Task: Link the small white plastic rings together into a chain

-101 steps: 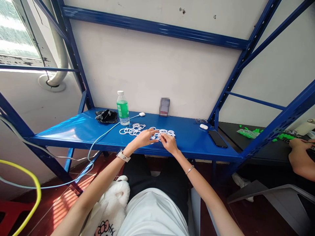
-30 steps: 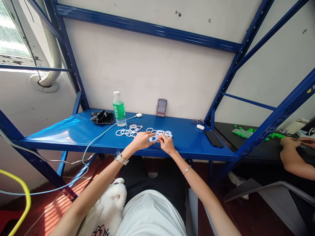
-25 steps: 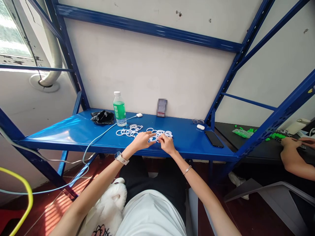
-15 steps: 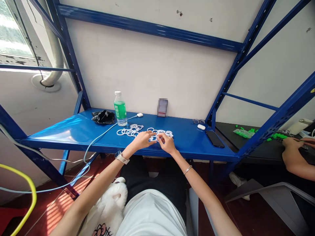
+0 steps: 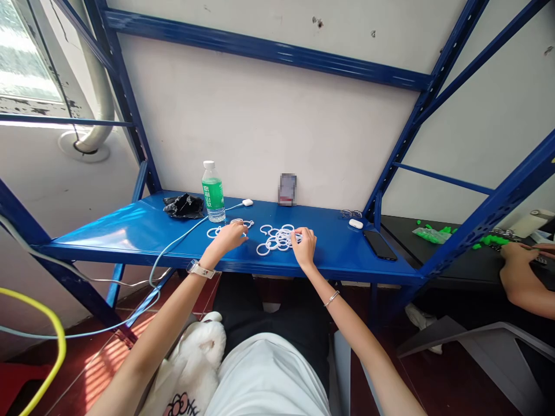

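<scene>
Several white plastic rings [image 5: 277,240] lie in a loose pile on the blue metal table [image 5: 338,251]. At least one looks like an open loop with a gap. At that pile's right edge, my right hand [image 5: 304,247] has its thumb and fingers pinched together on a white ring. A smaller group of white rings [image 5: 213,232] lies to the left, partly covered by my left hand [image 5: 229,238]. My left fingers are curled inward over that group; what they hold, if anything, is hidden.
Behind the rings stand a water bottle [image 5: 213,193], a black plastic bag [image 5: 184,205] and a propped phone [image 5: 287,189] with a blurred screen. A white cable [image 5: 180,236] crosses the left side. A black phone [image 5: 379,245], white case [image 5: 356,223] and glasses [image 5: 350,214] lie right. Another person's hands [image 5: 518,254] work beyond.
My two hands were together over the right pile. Now my left hand has moved left to the smaller group, and my right hand has shifted slightly right, uncovering the pile.
</scene>
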Available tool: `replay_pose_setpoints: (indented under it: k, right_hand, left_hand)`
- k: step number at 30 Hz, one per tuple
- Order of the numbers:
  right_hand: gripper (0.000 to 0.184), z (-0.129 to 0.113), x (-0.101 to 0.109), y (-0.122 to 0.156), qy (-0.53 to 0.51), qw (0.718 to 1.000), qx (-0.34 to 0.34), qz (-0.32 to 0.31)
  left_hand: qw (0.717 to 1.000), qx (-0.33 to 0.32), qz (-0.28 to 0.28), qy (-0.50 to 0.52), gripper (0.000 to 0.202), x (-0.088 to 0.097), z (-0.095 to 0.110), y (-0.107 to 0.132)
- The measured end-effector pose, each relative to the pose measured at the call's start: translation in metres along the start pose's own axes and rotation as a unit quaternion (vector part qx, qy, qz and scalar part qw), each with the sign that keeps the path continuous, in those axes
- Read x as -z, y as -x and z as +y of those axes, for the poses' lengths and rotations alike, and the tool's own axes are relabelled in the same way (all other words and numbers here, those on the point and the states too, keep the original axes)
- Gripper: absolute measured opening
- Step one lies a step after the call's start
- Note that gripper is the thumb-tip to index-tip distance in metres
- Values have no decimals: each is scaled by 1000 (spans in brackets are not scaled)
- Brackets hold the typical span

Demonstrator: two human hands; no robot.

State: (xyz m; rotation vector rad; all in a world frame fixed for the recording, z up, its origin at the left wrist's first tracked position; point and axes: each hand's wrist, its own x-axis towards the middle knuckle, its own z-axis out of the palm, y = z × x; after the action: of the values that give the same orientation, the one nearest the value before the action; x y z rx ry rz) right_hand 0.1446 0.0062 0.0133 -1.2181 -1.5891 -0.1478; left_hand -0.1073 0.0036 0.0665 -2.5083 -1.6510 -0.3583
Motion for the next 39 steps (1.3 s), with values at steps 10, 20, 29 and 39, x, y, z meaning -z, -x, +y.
replay_pose_setpoints:
  k: [10, 20, 29, 39]
  right_hand:
    - [14, 4, -1, 0, 26, 998, -57, -30]
    - [9, 2, 0, 0, 25, 996, -76, -50]
    - [11, -4, 2, -2, -37, 998, 28, -54]
    - [29, -16, 9, 3, -89, 956, 191, -203]
  left_hand:
    - [995, 26, -84, -42, 18, -4, -11, -1]
    - [998, -39, 18, 48, 25, -3, -14, -5]
    - [974, -75, 63, 203, 30, 12, 11, -2]
    - [956, -142, 23, 256, 31, 2, 39, -4]
